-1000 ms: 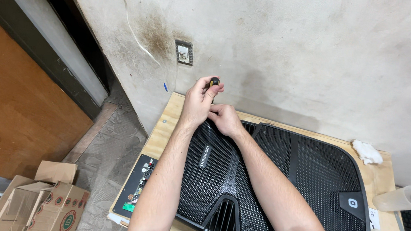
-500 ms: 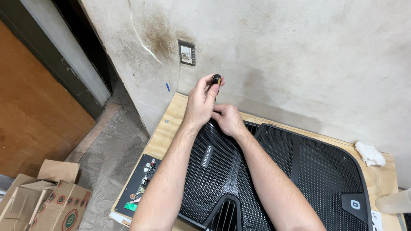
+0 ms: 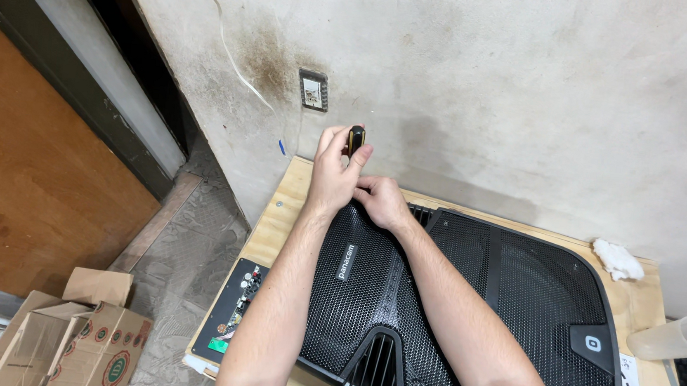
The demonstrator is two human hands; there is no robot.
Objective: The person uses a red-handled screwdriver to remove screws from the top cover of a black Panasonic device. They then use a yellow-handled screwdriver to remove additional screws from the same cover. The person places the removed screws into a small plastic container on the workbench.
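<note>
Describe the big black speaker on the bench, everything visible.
The speaker lies grille-up on a wooden table, filling most of it. Black perforated metal-looking grille in a black plastic-looking frame, a ribbed vent at its near edge, a small square badge near one corner. The right hand rests on its far edge; the left hand holds a small dark tool above it.

Matt black perforated metal speaker grille (image 3: 449, 310) lies on a bare plywood table (image 3: 284, 213).

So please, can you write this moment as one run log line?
left hand: grips black-and-yellow tool handle upright | right hand: rests on black speaker grille | speaker lies flat on wooden table
</note>
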